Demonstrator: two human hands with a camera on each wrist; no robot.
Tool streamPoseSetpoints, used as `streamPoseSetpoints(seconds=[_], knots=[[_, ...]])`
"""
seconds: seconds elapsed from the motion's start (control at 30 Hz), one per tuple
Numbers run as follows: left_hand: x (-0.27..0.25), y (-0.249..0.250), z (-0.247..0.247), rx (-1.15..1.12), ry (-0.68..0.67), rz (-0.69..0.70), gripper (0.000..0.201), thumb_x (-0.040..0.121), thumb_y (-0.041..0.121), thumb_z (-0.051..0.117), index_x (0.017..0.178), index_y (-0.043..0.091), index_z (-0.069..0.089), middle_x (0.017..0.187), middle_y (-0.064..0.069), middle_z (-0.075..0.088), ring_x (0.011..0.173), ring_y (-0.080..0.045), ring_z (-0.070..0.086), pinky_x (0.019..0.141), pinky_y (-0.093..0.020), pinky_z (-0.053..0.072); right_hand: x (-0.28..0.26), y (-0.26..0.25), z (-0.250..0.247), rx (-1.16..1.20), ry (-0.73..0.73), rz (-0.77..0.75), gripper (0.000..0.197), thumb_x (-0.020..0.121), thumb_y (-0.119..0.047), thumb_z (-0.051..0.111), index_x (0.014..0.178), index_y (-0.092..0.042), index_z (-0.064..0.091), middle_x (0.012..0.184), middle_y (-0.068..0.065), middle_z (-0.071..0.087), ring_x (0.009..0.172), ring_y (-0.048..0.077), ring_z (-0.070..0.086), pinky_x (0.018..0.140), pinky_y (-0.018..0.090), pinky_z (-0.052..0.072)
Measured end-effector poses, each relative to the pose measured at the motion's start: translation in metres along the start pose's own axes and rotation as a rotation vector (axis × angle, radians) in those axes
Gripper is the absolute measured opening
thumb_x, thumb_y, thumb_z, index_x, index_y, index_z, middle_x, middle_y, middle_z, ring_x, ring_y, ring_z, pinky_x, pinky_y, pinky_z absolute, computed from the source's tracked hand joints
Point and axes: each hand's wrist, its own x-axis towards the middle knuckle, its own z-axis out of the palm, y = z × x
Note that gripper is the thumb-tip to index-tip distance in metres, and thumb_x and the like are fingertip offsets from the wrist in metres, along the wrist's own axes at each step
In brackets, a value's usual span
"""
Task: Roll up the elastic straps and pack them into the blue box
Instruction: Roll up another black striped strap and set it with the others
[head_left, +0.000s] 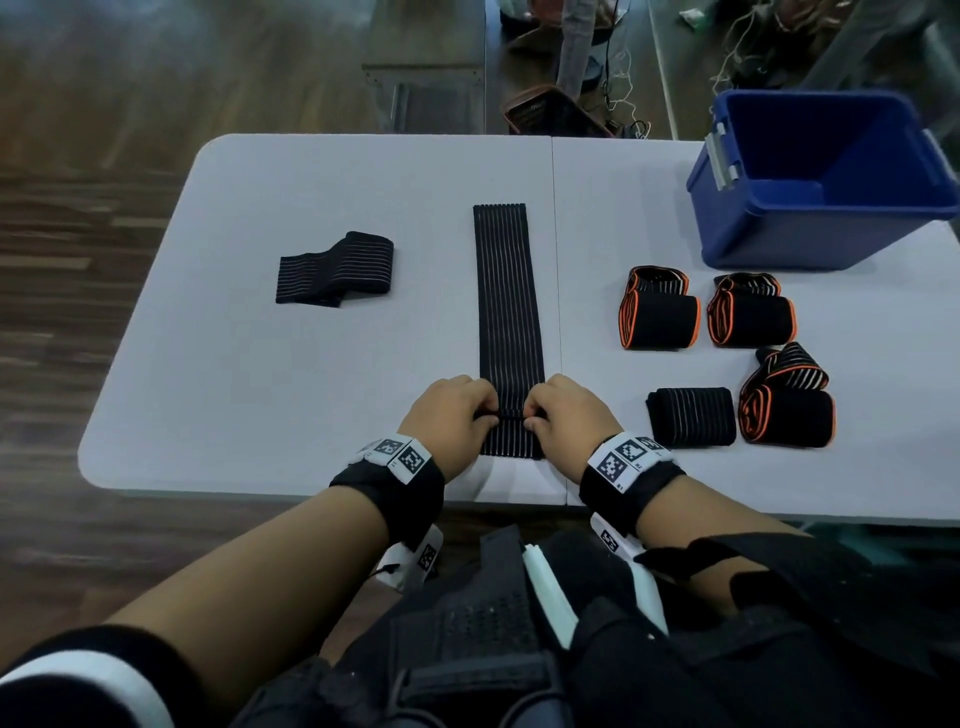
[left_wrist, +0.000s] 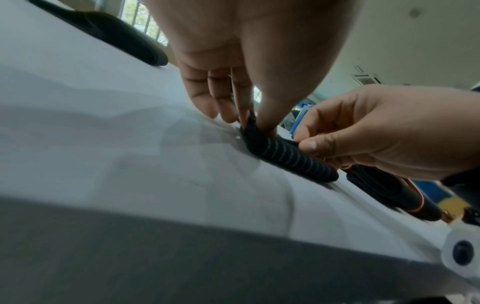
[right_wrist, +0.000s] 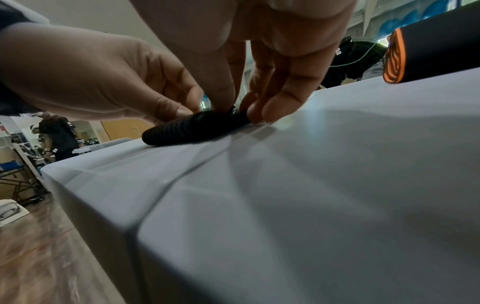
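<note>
Both hands sit at the near end of a long black striped strap (head_left: 509, 312) that lies flat down the middle of the surface (head_left: 311, 389), running straight away from the person. The left hand (head_left: 451, 415) and the right hand (head_left: 566, 415) each have thumb and fingers curled down and pinching the strap's near end, one at each side edge; the wrist views show that end turned over into a small tight roll (left_wrist: 285, 156) between the fingertips, resting on the surface.

This looks like the very start of rolling this strap: only the first turn or so is made, and nearly the whole length lies unrolled ahead. The next move probably calls for both hands to push the roll forward evenly, keeping the edges square so it does not go cone-shaped, and holding it tight because elastic tends to spring loose.

To the right lie four rolled straps, three orange-edged (head_left: 658, 317) and one plain black (head_left: 691, 415), not yet packed. A folded strap (head_left: 335, 267) waits on the left. The blue box (head_left: 779, 239) stands at the far right corner; nothing shows inside it.
</note>
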Motion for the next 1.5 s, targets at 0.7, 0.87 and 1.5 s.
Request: streamPoseSetpoints(seconds=[0.7,0.87,1.5], knots=[[-0.027,-0.008,-0.009,-0.013,-0.096,0.098,0.045,0.093,0.033,0.057,0.137,0.027,0.046,0.111,0.004,0.069,0.095,-0.016,0.059,0.083,-0.031,0.048,-0.027,0.003,0.004,-0.088,-0.050,-0.020,0.032,0.098,-0.023,0.052,0.129,-0.024,0.059,0.115,0.002,0.065,0.107,0.023,0.059,0.093,0.036,0.048],[-0.022,-0.010,-0.011,-0.308,-0.046,-0.078,0.034,0.092,0.023,0.064,0.121,0.028,0.047,0.094,0.007,0.072,0.075,-0.005,0.062,0.074,-0.026,0.048,-0.026,-0.001,0.003,0.062,0.039,0.095,0.028,0.099,-0.022,0.052,0.125,-0.019,0.062,0.109,0.003,0.071,0.102,0.023,0.064,0.091,0.034,0.049],[-0.004,-0.007,-0.014,-0.080,-0.029,-0.121,0.034,0.094,0.035,0.063,0.126,0.021,0.066,0.098,0.007,0.067,0.097,-0.014,0.062,0.087,-0.026,0.045,-0.018,-0.003,0.001,-0.011,0.027,0.205,0.042,0.093,-0.043,0.061,0.126,-0.017,0.058,0.113,0.002,0.063,0.108,0.021,0.057,0.094,0.036,0.048]])
